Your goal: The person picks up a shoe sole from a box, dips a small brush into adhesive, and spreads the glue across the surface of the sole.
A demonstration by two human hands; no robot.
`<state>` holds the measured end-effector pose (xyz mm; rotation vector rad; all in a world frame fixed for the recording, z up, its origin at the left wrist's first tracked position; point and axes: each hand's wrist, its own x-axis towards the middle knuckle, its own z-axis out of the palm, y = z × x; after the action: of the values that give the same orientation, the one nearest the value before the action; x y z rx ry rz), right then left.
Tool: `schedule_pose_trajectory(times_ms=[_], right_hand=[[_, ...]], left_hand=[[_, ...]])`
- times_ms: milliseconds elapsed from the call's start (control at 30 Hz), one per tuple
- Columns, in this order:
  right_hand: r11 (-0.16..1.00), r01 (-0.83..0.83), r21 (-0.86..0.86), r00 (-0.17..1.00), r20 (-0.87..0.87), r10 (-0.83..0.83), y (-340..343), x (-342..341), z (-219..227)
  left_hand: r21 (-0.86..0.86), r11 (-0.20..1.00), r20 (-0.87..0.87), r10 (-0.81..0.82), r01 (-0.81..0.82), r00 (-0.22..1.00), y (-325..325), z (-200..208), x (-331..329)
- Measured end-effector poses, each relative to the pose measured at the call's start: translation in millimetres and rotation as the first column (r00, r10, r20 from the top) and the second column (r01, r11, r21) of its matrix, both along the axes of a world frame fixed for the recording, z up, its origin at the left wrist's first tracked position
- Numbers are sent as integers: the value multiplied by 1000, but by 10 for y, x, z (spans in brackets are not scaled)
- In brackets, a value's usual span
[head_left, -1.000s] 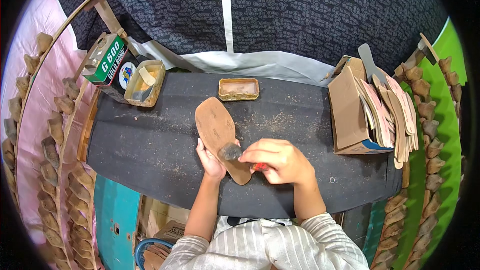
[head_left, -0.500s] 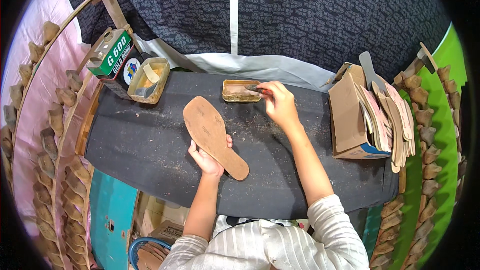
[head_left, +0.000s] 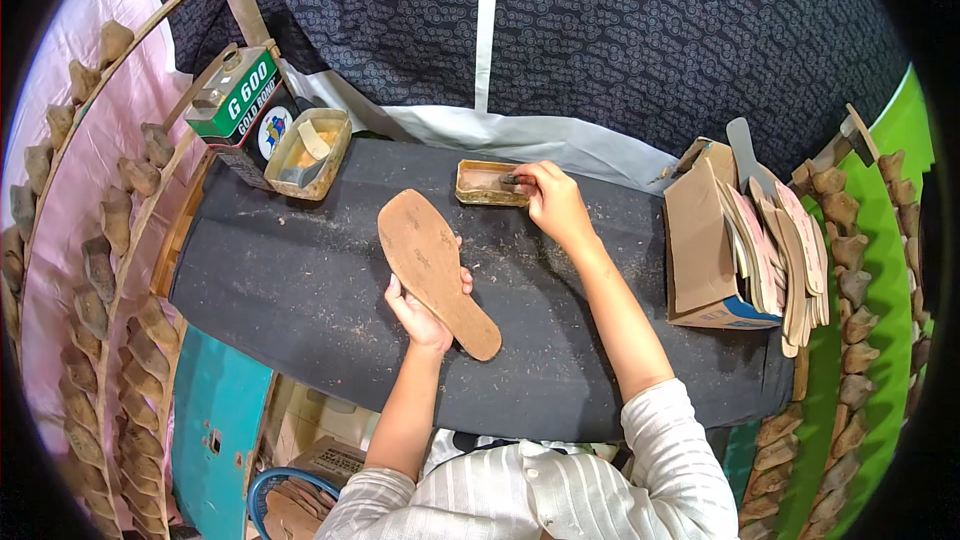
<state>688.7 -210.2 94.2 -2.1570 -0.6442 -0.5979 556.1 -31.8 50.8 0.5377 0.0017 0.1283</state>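
My left hand (head_left: 421,317) is closed round the waist of a brown shoe sole (head_left: 432,265), holding it tilted above the table with its broad end up and to the left. Dark smudges mark the sole's upward face. At the far middle, my right hand (head_left: 553,202) pinches a small dark tool (head_left: 512,180) at the right end of a shallow rectangular tin (head_left: 462,198). The fingers hide most of this tool, so its exact kind does not show. Inside the tin lies a pale, pinkish-grey substance.
A green-and-black can (head_left: 237,105) and a yellowish tub (head_left: 331,178) with a scraper stand at the back left. Cut soles fill a cardboard box (head_left: 690,240) at the right. Racks of shoe lasts (head_left: 98,285) flank the dark table (head_left: 300,290). A blue basket (head_left: 258,510) sits below left.
The dark tool has tipped steeper and more of it is hidden behind my right fingers at the tin. My left hand still holds the sole, nearly unmoved. The whole view has shifted slightly.
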Motion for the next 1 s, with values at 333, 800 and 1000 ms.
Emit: schedule_pose_trajectory(times_ms=[333,800,1000], right_hand=[[1000,-1,-25,1000,-6,0,-64,51,-60],[999,-34,16,965,260,29,11,-589,292],[966,-259,28,915,328,236,186,-1180,494]], left_hand=[[21,1000,-1,-22,22,1000,-9,-3,-2],[46,998,26,-49,48,998,-22,11,-15],[16,989,22,-146,146,989,-8,-78,-33]])
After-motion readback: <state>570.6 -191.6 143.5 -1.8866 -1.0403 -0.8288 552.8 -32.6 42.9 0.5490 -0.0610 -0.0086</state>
